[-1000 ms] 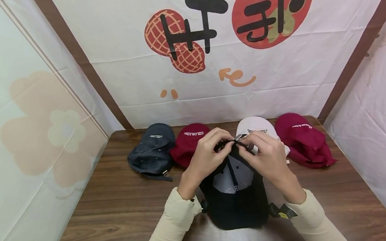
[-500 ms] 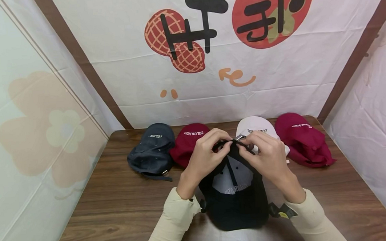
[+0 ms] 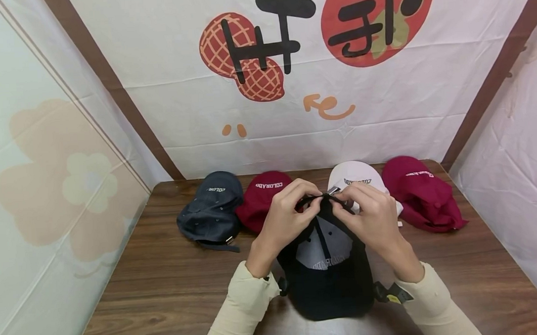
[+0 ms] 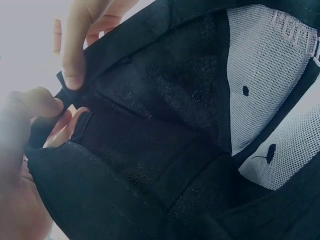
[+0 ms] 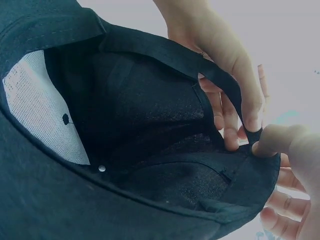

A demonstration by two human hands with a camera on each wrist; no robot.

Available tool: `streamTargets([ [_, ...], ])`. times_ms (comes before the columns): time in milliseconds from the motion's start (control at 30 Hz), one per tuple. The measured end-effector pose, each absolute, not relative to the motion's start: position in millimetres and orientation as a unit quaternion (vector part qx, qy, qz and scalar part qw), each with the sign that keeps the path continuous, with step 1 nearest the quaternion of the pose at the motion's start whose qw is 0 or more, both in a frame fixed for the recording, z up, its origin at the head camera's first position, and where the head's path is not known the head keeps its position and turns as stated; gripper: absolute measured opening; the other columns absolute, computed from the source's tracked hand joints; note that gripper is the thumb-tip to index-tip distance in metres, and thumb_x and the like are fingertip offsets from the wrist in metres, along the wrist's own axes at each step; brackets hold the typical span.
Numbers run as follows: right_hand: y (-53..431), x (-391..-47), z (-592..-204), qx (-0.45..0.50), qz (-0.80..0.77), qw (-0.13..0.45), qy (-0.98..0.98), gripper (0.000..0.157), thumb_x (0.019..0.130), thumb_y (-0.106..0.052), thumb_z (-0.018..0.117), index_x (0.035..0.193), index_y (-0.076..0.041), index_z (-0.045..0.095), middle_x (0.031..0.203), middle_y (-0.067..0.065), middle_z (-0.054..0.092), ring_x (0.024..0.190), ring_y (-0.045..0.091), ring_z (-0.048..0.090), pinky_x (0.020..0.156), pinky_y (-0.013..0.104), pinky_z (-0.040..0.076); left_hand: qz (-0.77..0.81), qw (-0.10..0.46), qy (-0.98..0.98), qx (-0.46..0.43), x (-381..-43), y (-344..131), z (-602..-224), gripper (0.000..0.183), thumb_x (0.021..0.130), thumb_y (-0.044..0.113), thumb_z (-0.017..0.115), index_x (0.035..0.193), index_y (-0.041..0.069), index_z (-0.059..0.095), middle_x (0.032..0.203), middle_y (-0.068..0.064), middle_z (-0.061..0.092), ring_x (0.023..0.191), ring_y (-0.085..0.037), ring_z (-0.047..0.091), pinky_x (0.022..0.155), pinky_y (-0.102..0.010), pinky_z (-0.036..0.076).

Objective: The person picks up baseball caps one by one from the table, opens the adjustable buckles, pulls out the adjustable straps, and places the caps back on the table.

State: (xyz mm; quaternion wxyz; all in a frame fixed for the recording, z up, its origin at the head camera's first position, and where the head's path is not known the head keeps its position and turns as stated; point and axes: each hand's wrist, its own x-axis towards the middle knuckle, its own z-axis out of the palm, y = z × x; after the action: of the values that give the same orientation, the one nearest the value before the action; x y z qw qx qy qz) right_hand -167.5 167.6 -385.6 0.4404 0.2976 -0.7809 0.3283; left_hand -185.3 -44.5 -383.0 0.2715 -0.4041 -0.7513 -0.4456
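Observation:
A black baseball cap (image 3: 332,298) stands upside down, brim toward me, its inside and pale grey front panel (image 3: 325,245) showing. My left hand (image 3: 286,209) pinches the cap's back strap (image 5: 222,77) between thumb and fingers. Right beside it, my right hand (image 3: 371,215) pinches the strap where it meets the cap's back edge. A small metal buckle (image 3: 334,190) shows between the fingertips of both hands. In the right wrist view, the strap arches over the back opening, with left fingers behind it. The left wrist view shows the cap's dark lining (image 4: 170,75) and both thumbs on the strap.
Along the back of the wooden table (image 3: 166,294) lie a dark blue cap (image 3: 213,206), a maroon cap (image 3: 263,193), a white cap (image 3: 353,173) and a second maroon cap (image 3: 418,195). A printed cloth (image 3: 179,116) hangs behind the table.
Both hands keep their pinch on the strap, almost in place. The buckle between them tilts very slightly; the other caps stay where they were.

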Motion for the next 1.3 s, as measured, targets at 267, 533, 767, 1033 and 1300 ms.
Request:
streamTargets([
  [267,169.1,-166.4,-387.0,0.293,0.333,0.436,-0.783,0.009,0.079,-0.006,0.083,0.081,-0.01,0.075,0.08,0.002,0.075,0.064,0.015,0.06,0.052,0.026,0.041,-0.452,0.276,-0.748,-0.401,-185.8,-47.1,-382.9,0.009,0.095,-0.002,0.072,0.102,0.004,0.073,0.104,-0.009,0.072,0.092,-0.018,0.068,0.079,-0.027,0.06],
  [533,168.3,-166.2,-386.7,0.29,0.332,0.437,-0.784,0.009,0.08,-0.005,0.082,0.081,-0.01,0.074,0.079,0.002,0.075,0.063,0.016,0.059,0.051,0.025,0.039,-0.455,0.275,-0.747,-0.399,-186.3,-47.6,-384.7,0.01,0.094,-0.002,0.073,0.101,0.004,0.073,0.103,-0.009,0.072,0.093,-0.018,0.068,0.08,-0.027,0.061],
  [767,170.3,-167.5,-387.9,0.272,0.322,0.433,-0.797,0.008,0.081,-0.007,0.082,0.081,-0.009,0.074,0.08,0.003,0.075,0.061,0.016,0.058,0.051,0.027,0.04,-0.464,0.281,-0.743,-0.391,-187.8,-49.8,-386.6,0.01,0.094,-0.002,0.073,0.101,0.004,0.073,0.103,-0.009,0.073,0.093,-0.019,0.069,0.083,-0.029,0.063],
  [1033,179.9,-168.3,-386.3,0.24,0.318,0.42,-0.815,0.009,0.082,-0.01,0.084,0.084,-0.008,0.075,0.08,0.006,0.076,0.06,0.017,0.059,0.052,0.028,0.043,-0.492,0.299,-0.733,-0.361,-190.6,-57.7,-385.7,0.011,0.093,-0.004,0.073,0.102,0.003,0.072,0.102,-0.011,0.073,0.094,-0.022,0.07,0.086,-0.031,0.064],
  [1300,181.7,-169.3,-387.1,0.237,0.32,0.42,-0.815,0.009,0.083,-0.01,0.084,0.084,-0.008,0.076,0.079,0.005,0.076,0.061,0.017,0.062,0.052,0.027,0.044,-0.492,0.297,-0.736,-0.358,-190.6,-58.9,-386.3,0.012,0.094,-0.002,0.076,0.105,0.003,0.073,0.102,-0.011,0.074,0.095,-0.021,0.071,0.086,-0.029,0.062],
])
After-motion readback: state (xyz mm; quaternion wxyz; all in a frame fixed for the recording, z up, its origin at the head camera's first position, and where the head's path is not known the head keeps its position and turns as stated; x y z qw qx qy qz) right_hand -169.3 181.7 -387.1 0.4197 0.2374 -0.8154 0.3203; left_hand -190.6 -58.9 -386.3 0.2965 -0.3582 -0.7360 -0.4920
